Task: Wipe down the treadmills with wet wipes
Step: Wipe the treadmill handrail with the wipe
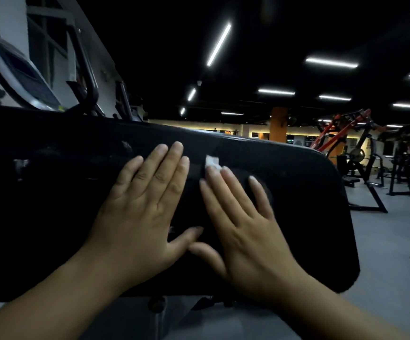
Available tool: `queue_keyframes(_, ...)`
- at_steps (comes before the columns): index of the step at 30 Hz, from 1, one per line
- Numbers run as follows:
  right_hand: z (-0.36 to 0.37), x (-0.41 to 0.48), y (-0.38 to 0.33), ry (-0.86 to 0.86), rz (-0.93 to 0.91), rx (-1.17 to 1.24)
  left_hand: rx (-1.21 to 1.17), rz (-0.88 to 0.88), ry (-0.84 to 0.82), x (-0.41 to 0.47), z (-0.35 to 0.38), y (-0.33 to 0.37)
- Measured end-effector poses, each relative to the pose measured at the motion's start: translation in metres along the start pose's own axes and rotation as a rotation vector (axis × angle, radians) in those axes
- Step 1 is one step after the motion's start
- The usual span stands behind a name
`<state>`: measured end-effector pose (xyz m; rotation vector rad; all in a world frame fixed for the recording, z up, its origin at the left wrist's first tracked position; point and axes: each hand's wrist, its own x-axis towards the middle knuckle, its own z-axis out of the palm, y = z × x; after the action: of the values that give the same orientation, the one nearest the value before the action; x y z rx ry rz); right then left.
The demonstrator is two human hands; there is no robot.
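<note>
In the head view, both hands are lying flat on a broad black treadmill panel that is filling the middle of the frame, in a dim gym. The left hand is pressing on the panel with its fingers straight and close together, holding nothing, and seems to be bracing. The right hand is lying just beside it, thumbs almost touching, fingers straight and slightly spread. It is pinning a small white wet wipe against the panel under its fingertips, pressing rather than pinching, and only a crumpled corner is showing past them. The hand is looking slightly blurred, so it is probably sliding. The wipe is likely to handle as light, limp and damp, bunching easily, so a flat press through the finger pads suits it better than an edge pinch. Another treadmill's console is standing at upper left, and an orange weight machine far right.
</note>
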<state>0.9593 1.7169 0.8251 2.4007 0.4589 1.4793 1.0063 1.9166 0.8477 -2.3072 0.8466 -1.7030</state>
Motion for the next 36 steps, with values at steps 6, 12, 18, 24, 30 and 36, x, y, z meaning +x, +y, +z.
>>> queue_keyframes(6,-0.009,0.017,0.021,0.038,0.259,0.048,0.020,0.008,-0.020,-0.001,-0.002,-0.001)
queue_keyframes(12,0.008,-0.020,0.003,-0.015,-0.060,-0.067,0.040,-0.016,0.004,-0.035,0.001,-0.017)
queue_keyframes(18,-0.001,0.016,-0.006,0.039,0.203,-0.002,0.075,-0.001,0.019,-0.040,0.007,-0.020)
queue_keyframes(24,0.020,-0.058,-0.021,-0.059,-0.113,-0.153,0.100,0.033,0.022,-0.043,0.005,-0.025)
queue_keyframes(30,0.014,-0.022,-0.037,0.041,0.080,-0.012,0.102,0.047,0.016,-0.042,0.003,-0.025)
queue_keyframes(36,0.027,-0.077,-0.029,-0.030,-0.114,-0.048,0.119,0.080,-0.001,-0.044,0.001,-0.031)
